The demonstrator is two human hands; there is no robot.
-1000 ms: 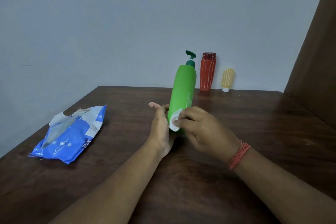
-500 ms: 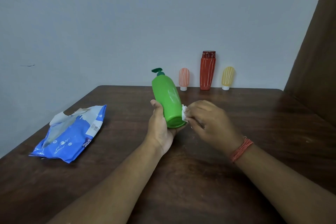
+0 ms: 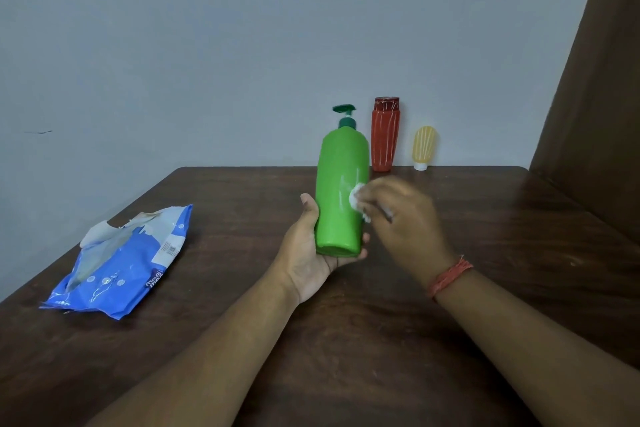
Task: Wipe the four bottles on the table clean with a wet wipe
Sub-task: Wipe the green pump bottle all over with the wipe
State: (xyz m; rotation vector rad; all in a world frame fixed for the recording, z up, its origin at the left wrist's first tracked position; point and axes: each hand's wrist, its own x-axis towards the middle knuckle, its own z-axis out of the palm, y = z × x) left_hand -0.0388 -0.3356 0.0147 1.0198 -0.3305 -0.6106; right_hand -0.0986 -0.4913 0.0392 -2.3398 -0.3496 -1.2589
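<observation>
— What's nearest to you?

— Two bare forearms reaching out over the dark wooden worktop (image 3: 346,357). The right one has a red thread band (image 3: 449,277) round the wrist.

— And the hands?

— The left hand (image 3: 308,253) cups the bottom of the green pump bottle (image 3: 341,191), thumb up one side and fingertips showing past the other — its grip is wrapped round the base, holding the bottle upright and slightly tilted above the wood. The right hand (image 3: 405,218) is blurred; its fingers are bunched on a small white wet wipe (image 3: 356,199), pinching it and pressing it against the bottle's right flank, about halfway up. There's a wet streak shining on the green just beside the wipe.

— Anything off to the side?

— A blue wipes packet (image 3: 121,267) lies flat near the left edge, its top flap torn open and crumpled.

— Further back?

— Against the pale wall, a tall red bottle (image 3: 385,135) stands just behind the green one's shoulder, and a small yellow bottle (image 3: 424,147) sits cap-down to its right. A brown curtain (image 3: 595,80) hangs along the right side.
</observation>
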